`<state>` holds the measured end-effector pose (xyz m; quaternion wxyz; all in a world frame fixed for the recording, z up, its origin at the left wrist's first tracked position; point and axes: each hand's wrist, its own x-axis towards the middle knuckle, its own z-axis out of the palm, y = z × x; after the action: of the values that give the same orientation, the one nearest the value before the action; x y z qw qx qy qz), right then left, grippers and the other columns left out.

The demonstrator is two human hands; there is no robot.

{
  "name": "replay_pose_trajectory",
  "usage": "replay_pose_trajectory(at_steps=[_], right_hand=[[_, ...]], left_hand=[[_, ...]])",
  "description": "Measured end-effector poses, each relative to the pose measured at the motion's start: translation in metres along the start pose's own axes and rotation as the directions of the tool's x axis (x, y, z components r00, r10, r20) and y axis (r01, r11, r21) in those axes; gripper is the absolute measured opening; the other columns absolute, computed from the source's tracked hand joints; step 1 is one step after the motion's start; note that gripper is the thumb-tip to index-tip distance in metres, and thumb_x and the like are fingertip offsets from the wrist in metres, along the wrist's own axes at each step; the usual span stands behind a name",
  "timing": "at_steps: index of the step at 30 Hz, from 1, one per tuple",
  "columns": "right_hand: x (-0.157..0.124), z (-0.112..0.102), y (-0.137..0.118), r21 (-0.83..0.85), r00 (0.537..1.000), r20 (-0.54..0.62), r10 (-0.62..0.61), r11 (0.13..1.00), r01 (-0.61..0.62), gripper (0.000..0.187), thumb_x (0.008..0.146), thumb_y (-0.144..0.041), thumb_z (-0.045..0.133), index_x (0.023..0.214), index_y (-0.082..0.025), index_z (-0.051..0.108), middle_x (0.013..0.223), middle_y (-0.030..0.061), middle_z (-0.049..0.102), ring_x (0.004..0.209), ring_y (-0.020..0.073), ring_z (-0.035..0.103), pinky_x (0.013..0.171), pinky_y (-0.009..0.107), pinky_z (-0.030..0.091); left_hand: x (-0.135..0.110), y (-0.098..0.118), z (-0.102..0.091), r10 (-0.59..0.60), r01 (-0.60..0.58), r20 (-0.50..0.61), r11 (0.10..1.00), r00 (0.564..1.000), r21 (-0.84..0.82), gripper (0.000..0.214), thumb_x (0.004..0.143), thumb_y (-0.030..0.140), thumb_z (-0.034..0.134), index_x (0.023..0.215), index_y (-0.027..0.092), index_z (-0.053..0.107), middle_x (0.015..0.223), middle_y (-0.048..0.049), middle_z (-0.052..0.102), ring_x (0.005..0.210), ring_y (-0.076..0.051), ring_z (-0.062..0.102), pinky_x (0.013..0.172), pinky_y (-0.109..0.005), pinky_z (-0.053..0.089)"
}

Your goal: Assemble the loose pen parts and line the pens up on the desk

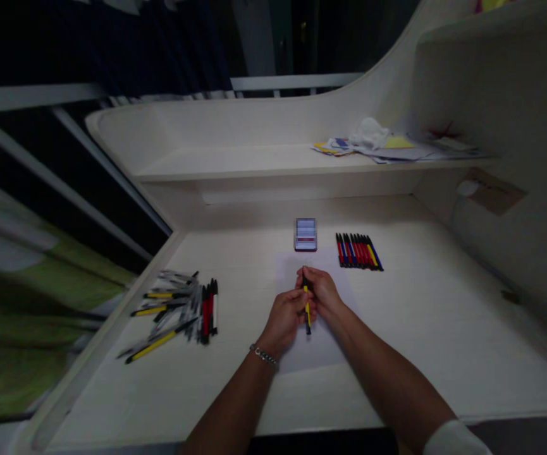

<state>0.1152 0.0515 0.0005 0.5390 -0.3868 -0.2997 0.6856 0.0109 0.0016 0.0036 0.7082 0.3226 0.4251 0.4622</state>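
Yellow-and-black pen point(307, 309) is held above the white sheet point(301, 357) on the counter point(245, 246), in front of the phone point(306, 234). Mid-barrel is pinched by the fingers of the left hand point(283, 318); the black upper end is pinched by the fingers of the right hand point(325, 293). Exact finger contacts can't be told, partly hidden. Should be light, stiff, probably smooth plastic; slip or roll likelier than breakage. Best gripped mid-barrel, with the far black end steadied by fingertips; no hard squeeze should be needed.

Dimly lit white desk point(444, 328), raised shelf point(235, 161), dark-blue curtain point(159, 54).
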Motion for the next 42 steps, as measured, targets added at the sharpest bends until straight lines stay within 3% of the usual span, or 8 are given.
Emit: replay_pose_trajectory(at_steps=[4, 9, 15, 19, 24, 29, 33, 42], right_hand=[[0.005, -0.003, -0.002, -0.026, 0.998, 0.057, 0.007, 1.0, -0.005, 0.041, 0.069, -0.054, 0.075, 0.081, -0.015, 0.068, 0.071, 0.0073, 0.07, 0.056, 0.0154, 0.061, 0.048, 0.024, 0.043], [0.004, -0.011, -0.001, -0.164, 0.991, -0.079, -0.111, 0.982, 0.097, 0.037, 0.069, -0.052, 0.076, 0.069, -0.017, 0.064, 0.064, 0.0032, 0.066, 0.049, 0.012, 0.055, 0.043, 0.023, 0.04], [0.001, -0.017, -0.001, -0.063, 0.999, 0.016, 0.049, 0.997, -0.048, 0.043, 0.07, -0.054, 0.073, 0.089, -0.015, 0.07, 0.078, 0.0091, 0.072, 0.056, 0.0161, 0.061, 0.04, 0.023, 0.037], [0.0, -0.016, -0.002, -0.162, 0.995, -0.073, -0.071, 0.985, 0.058, 0.038, 0.065, -0.05, 0.08, 0.07, -0.016, 0.067, 0.067, 0.0058, 0.069, 0.055, 0.0145, 0.058, 0.048, 0.024, 0.042], [-0.004, -0.012, -0.005, -0.104, 1.0, 0.015, -0.004, 0.995, 0.005, 0.039, 0.067, -0.051, 0.078, 0.081, -0.015, 0.07, 0.077, 0.0081, 0.072, 0.063, 0.0169, 0.063, 0.056, 0.027, 0.047], [-0.007, -0.009, -0.007, -0.195, 0.99, -0.062, -0.127, 0.974, 0.113, 0.037, 0.063, -0.048, 0.081, 0.069, -0.016, 0.066, 0.064, 0.0033, 0.067, 0.055, 0.0132, 0.058, 0.053, 0.024, 0.043], [-0.006, -0.011, -0.009, -0.153, 0.999, -0.03, -0.025, 0.988, 0.02, 0.043, 0.065, -0.054, 0.077, 0.079, -0.015, 0.069, 0.072, 0.0067, 0.071, 0.061, 0.0161, 0.062, 0.056, 0.026, 0.045], [-0.002, -0.017, -0.008, -0.215, 0.999, -0.017, -0.027, 0.976, 0.023, 0.043, 0.064, -0.053, 0.077, 0.082, -0.015, 0.07, 0.074, 0.0067, 0.071, 0.061, 0.0153, 0.061, 0.058, 0.027, 0.045]], left_hand=[[0.004, -0.003, 0.001, 0.057, -0.057, -0.001, 0.998, 0.998, 0.033, 0.03, 0.07, 0.036, 0.079, 0.082, 0.011, 0.066, 0.07, -0.005, 0.066, 0.057, -0.014, 0.062, 0.058, -0.028, 0.052], [0.01, -0.007, 0.005, 0.086, -0.086, 0.009, 0.989, 0.996, 0.118, 0.033, 0.069, 0.039, 0.08, 0.08, 0.011, 0.066, 0.072, -0.0045, 0.065, 0.056, -0.013, 0.062, 0.058, -0.03, 0.054], [0.004, -0.009, 0.004, 0.059, -0.062, 0.043, 0.995, 0.997, 0.081, 0.038, 0.068, 0.04, 0.08, 0.089, 0.011, 0.068, 0.072, -0.0043, 0.065, 0.058, -0.014, 0.062, 0.059, -0.031, 0.056], [0.0, -0.008, 0.001, 0.07, -0.071, 0.016, 0.995, 0.997, 0.065, 0.038, 0.066, 0.038, 0.082, 0.089, 0.011, 0.067, 0.071, -0.003, 0.064, 0.057, -0.014, 0.063, 0.059, -0.03, 0.056], [-0.003, -0.007, -0.001, 0.061, -0.06, -0.012, 0.996, 0.998, 0.06, 0.038, 0.067, 0.037, 0.08, 0.093, 0.012, 0.068, 0.073, -0.0039, 0.066, 0.058, -0.014, 0.064, 0.06, -0.031, 0.057], [-0.004, -0.006, 0.002, 0.068, -0.066, -0.03, 0.995, 0.997, 0.069, 0.039, 0.065, 0.037, 0.082, 0.092, 0.012, 0.068, 0.071, -0.0031, 0.065, 0.057, -0.014, 0.064, 0.06, -0.031, 0.057], [-0.004, -0.008, 0.004, 0.061, -0.059, -0.022, 0.996, 0.998, 0.07, 0.042, 0.064, 0.038, 0.082, 0.095, 0.012, 0.067, 0.073, -0.0032, 0.065, 0.057, -0.014, 0.064, 0.062, -0.032, 0.057], [-0.004, -0.01, 0.0, 0.066, -0.066, -0.002, 0.996, 0.998, 0.055, 0.048, 0.065, 0.036, 0.081, 0.104, 0.015, 0.062, 0.075, -0.002, 0.065, 0.058, -0.015, 0.065, 0.063, -0.033, 0.057]])
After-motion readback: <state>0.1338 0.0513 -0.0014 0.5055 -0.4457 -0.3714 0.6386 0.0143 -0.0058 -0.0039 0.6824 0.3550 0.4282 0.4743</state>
